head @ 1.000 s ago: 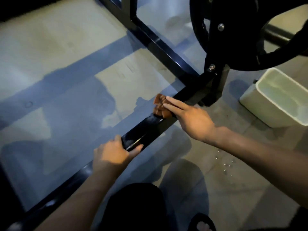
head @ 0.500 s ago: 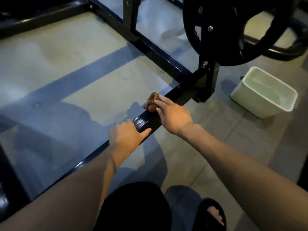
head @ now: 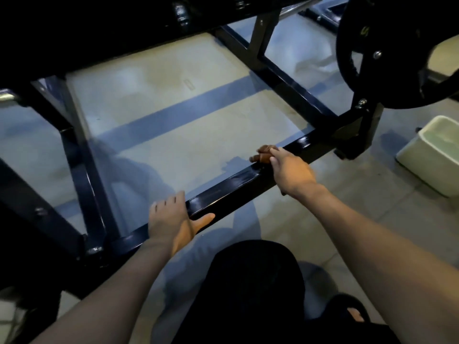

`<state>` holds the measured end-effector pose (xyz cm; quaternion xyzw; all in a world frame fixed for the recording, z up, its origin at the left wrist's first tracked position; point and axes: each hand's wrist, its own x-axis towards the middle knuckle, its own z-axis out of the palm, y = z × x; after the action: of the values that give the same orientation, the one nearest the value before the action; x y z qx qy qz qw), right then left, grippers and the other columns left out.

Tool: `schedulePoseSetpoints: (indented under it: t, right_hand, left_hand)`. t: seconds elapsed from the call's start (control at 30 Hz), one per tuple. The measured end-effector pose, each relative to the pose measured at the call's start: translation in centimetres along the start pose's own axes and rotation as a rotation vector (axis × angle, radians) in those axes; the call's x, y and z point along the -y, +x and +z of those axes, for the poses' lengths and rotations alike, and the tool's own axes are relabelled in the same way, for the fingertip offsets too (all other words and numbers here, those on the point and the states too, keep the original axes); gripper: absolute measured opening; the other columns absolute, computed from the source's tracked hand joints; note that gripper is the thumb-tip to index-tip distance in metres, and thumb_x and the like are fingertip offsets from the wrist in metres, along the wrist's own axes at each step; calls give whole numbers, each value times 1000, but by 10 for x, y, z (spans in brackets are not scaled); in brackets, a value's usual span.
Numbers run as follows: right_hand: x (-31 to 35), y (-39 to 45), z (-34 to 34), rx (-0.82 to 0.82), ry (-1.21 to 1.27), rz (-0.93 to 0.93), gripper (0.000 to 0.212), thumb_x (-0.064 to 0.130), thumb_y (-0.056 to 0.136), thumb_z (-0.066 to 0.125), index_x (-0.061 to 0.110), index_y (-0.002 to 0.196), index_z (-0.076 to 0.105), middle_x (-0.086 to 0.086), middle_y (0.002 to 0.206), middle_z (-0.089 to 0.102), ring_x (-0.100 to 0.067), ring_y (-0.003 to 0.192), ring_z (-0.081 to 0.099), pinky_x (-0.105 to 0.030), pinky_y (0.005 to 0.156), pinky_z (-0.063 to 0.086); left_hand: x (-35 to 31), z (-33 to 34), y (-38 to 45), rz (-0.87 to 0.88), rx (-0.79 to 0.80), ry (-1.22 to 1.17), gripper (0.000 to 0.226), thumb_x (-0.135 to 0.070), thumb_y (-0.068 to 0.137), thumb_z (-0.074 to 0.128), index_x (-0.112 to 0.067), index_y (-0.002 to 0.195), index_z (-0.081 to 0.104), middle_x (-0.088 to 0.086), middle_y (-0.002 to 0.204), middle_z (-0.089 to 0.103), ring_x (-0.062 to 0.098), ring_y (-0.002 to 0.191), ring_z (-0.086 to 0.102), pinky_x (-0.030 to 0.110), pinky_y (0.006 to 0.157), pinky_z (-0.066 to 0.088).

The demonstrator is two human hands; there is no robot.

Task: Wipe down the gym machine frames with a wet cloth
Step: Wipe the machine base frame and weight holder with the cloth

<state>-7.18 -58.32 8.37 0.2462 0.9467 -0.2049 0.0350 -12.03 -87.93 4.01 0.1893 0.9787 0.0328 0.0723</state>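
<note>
Cloth (head: 262, 155), soft, wet and light, lay bunched on the rigid, glossy frame bar (head: 236, 181), where your right hand (head: 291, 171) pinched its near edge while your left hand (head: 173, 220) gripped the bar for support.

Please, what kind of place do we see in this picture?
Most likely a gym floor. A black steel machine frame lies low across the floor, and a weight plate hangs at upper right. A white tub beside it suggests cleaning.
</note>
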Motion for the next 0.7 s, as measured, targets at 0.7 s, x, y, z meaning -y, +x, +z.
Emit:
schedulePoseSetpoints:
  t: [0.7]
  right_hand:
    - [44, -27, 22, -91, -126, 44, 33, 29, 109, 40, 25, 139, 54, 7, 159, 40, -30, 125, 60, -42, 98, 49]
  left_hand:
    - [39, 21, -3, 182, -148, -21, 69, -88, 72, 58, -21, 69, 43, 2, 54, 59, 31, 51, 62, 30, 48, 30]
